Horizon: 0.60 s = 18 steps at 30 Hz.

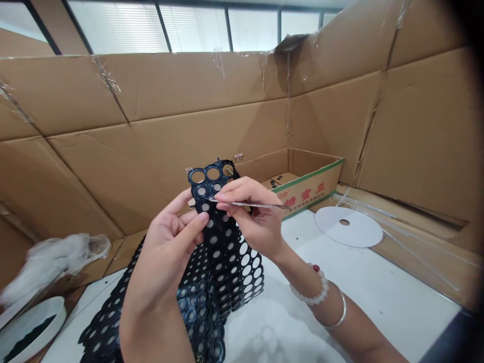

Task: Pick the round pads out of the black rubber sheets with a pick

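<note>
My left hand (172, 237) grips the edge of a black sheet of linked rings (217, 239) between thumb and fingers, holding its upper end raised. Pale round discs fill many of the rings, while the top row is see-through. In my right hand (253, 212) a slim silver metal tool (264, 205) is pinched, its tip against the sheet just above my left thumb. Whether that tool is tweezers or a pick I cannot tell. The rest of the sheet hangs down and spreads in folds over the white tabletop (298, 272), partly behind my left forearm.
Cardboard walls (204, 111) surround the table. At the back right stands an open carton (310, 189) with small black rings inside. A white disc (348, 227) lies beside it. On the left are a white bowl (56, 312) with dark contents and a clear plastic bag (71, 254).
</note>
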{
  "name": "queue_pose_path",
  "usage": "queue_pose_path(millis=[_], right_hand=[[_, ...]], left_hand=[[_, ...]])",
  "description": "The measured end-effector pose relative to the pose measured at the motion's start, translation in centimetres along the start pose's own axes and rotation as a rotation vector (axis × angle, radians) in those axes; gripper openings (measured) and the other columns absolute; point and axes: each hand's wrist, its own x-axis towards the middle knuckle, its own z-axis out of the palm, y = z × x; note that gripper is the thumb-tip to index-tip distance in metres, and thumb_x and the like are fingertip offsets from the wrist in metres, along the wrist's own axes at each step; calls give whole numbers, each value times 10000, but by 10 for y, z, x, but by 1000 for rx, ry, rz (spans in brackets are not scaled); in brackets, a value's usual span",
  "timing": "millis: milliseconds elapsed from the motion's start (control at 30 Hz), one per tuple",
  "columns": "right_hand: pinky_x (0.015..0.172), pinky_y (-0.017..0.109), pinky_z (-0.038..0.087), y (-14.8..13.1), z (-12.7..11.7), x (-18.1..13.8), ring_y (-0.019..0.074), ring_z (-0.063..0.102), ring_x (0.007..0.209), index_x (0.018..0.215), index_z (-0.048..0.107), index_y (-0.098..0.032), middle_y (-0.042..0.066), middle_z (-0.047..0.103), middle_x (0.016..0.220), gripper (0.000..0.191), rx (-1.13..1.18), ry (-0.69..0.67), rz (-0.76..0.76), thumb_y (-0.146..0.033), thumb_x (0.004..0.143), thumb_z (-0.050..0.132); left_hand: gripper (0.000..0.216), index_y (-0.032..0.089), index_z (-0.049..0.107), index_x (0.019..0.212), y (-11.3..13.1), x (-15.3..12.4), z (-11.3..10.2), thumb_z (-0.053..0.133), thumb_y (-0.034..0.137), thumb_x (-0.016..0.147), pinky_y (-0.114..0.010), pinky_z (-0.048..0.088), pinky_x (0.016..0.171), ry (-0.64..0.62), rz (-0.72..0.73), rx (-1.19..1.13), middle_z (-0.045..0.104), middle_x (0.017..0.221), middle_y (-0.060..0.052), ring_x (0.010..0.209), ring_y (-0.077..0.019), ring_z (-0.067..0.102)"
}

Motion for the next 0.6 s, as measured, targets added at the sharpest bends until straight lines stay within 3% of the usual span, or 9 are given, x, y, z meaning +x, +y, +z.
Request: queue_pose_path(millis=[133, 267, 467, 600], right_hand=[[683, 265, 568, 5, 0, -5, 136, 677, 779, 866, 677, -198, 24, 714, 845, 172, -219, -16, -194, -31, 857, 640], [640, 313, 490, 18, -2, -18, 160, 634, 745, 930, 665, -216, 41, 722, 878, 147, -569, -76, -398, -99, 919, 578], [649, 343, 482, 25, -6, -18, 192, 605, 747, 892, 639, -249, 46, 698, 852, 143, -564, -121, -280, -132, 918, 560], [786, 377, 533, 21, -10, -8, 203, 659, 918, 833, 619, -261, 44, 736, 980, 131, -563, -90, -245, -162, 912, 584]], left_hand=[[547, 268, 606, 1304, -3, -1, 2, 768, 209, 785, -145, 459, 560, 2, 58, 38, 613, 634, 56, 527, -76, 498], [511, 249, 623, 1266, -10, 3, 9, 764, 177, 780, -201, 528, 687, 1, 144, 86, 721, 783, 6, 728, -141, 670], [531, 197, 638, 1210, -14, 9, 14, 798, 159, 705, -213, 518, 607, 57, 138, 136, 744, 783, -27, 720, -178, 699], [580, 211, 607, 1289, -14, 10, 13, 772, 151, 736, -201, 491, 612, -6, 86, 148, 739, 738, -10, 658, -150, 666]])
